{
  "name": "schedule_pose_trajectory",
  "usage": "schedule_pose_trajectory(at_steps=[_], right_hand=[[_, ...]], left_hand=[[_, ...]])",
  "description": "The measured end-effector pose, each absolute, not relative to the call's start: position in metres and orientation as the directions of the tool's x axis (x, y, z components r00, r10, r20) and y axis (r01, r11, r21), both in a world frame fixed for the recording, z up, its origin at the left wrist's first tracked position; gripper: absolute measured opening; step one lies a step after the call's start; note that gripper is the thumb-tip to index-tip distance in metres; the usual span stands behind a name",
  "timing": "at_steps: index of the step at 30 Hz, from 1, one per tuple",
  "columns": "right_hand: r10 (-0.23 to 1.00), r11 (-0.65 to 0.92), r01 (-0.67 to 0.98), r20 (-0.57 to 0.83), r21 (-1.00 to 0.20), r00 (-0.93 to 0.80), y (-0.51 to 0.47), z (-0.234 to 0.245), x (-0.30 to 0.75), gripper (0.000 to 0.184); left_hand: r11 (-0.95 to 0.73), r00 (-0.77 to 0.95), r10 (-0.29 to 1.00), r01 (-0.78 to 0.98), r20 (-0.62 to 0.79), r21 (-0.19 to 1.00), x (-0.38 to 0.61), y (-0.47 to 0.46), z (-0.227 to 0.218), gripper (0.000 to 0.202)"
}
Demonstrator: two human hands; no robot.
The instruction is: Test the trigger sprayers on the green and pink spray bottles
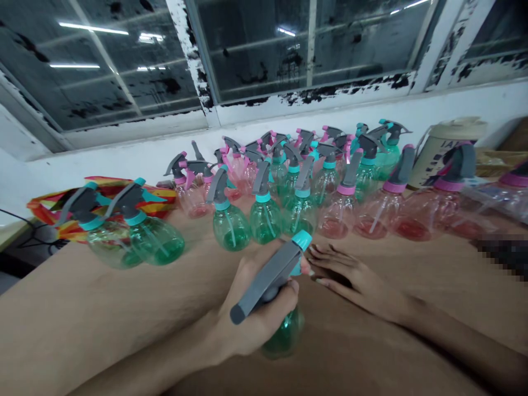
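My left hand (pixel 258 308) is wrapped round the neck of a green spray bottle (pixel 284 335) with a grey trigger head and turquoise nozzle, at the lower middle of the head view. The nozzle points up and to the right, and part of the bottle is hidden behind my fingers. To the right of it, my right hand (pixel 350 275) lies on the table, palm down, fingers stretched out toward the nozzle and holding nothing. Just beyond my hands stand green spray bottles (pixel 266 220) and pink spray bottles (pixel 338 214) in a row.
Several more spray bottles (pixel 305 140) crowd by the wall below the windows. Two green bottles (pixel 154 242) stand at the left, before a red and yellow plastic bag (pixel 165 201). A beige jug-like container (pixel 449 148) stands at the back right. Wooden table (pixel 53 308) lies underneath.
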State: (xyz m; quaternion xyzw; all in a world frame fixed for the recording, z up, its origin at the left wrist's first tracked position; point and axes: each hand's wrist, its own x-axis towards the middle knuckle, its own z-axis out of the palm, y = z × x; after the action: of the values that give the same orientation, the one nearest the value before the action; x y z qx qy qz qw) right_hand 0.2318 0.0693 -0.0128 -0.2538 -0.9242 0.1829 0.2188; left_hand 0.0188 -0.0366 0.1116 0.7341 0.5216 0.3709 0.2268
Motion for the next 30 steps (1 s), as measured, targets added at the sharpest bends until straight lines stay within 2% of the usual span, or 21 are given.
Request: schedule_pose_trajectory(at_steps=[8,13,16,19,23,26,30], right_hand=[[0.566,0.794,0.405,0.311,-0.453,-0.764,0.068,-0.011,0.231,0.045],[0.563,0.796,0.389,0.331,-0.464,-0.758,0.067,-0.010,0.231,0.047],[0.558,0.800,0.384,0.335,-0.460,-0.760,0.068,-0.012,0.231,0.046],[0.551,0.807,0.388,0.333,-0.445,-0.765,0.070,-0.014,0.231,0.045],[0.554,0.807,0.398,0.328,-0.436,-0.765,0.069,-0.013,0.230,0.043],[0.556,0.808,0.395,0.343,-0.437,-0.757,0.067,-0.012,0.230,0.041],[0.566,0.806,0.403,0.363,-0.435,-0.740,0.065,-0.013,0.229,0.042]], left_hand=[[-0.292,0.137,0.953,0.644,0.268,0.707,0.023,-0.039,0.111,0.024],[-0.333,0.064,0.924,0.617,0.377,0.713,0.025,-0.040,0.107,0.034],[-0.302,0.031,0.923,0.675,0.383,0.673,0.025,-0.043,0.100,0.041],[-0.222,0.033,0.957,0.725,0.289,0.652,0.019,-0.051,0.096,0.032],[-0.157,0.012,0.980,0.673,0.201,0.723,0.003,-0.061,0.099,0.018],[-0.108,-0.089,0.965,0.722,0.247,0.684,-0.019,-0.066,0.100,0.020],[-0.055,-0.196,0.905,0.826,0.378,0.561,-0.057,-0.072,0.099,0.024]])
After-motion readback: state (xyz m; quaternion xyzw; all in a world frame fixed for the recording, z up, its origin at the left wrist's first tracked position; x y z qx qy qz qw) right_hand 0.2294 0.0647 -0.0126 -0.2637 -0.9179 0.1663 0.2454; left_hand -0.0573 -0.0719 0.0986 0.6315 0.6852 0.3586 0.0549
